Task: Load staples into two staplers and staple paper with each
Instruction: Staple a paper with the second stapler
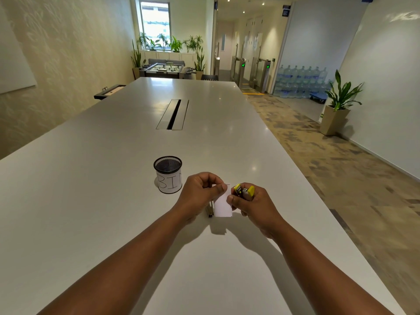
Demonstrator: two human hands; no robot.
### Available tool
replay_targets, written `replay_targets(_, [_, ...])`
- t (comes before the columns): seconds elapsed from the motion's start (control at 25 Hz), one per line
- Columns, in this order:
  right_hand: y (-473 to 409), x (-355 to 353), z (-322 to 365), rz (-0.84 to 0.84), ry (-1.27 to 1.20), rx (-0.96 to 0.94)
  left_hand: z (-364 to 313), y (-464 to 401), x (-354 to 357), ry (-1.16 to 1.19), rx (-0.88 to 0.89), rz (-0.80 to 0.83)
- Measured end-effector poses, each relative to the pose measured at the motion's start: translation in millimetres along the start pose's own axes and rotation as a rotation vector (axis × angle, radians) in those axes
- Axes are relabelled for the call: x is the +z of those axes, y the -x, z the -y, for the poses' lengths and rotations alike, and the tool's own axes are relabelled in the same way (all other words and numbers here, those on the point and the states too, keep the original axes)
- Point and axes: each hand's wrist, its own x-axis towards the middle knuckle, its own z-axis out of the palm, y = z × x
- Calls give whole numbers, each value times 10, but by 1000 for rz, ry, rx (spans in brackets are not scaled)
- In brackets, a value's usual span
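Note:
My left hand (201, 193) pinches the top left of a small white paper slip (222, 206) held above the white table (113, 201). A small yellow and silver stapler (244, 192) sits in my right hand (252, 206), whose fingers curl round it, its jaws at the slip's upper right edge. A dark, silvery object (210, 210), perhaps the second stapler, lies on the table under my left hand, mostly hidden.
A black mesh cup (168, 175) with a paper label reading "BIN" stands just left of my hands. A cable slot (173, 114) is set into the table further back. The table's right edge drops to a carpeted floor.

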Motion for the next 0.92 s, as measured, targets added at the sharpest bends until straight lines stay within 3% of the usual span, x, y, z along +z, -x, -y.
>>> replay_targets(0.68, [39, 78, 43, 14, -7, 44, -66, 50, 19, -89, 17, -31])
replay_targets(0.92, [-3, 87, 54, -63, -43, 39, -47, 43, 22, -107, 16, 16])
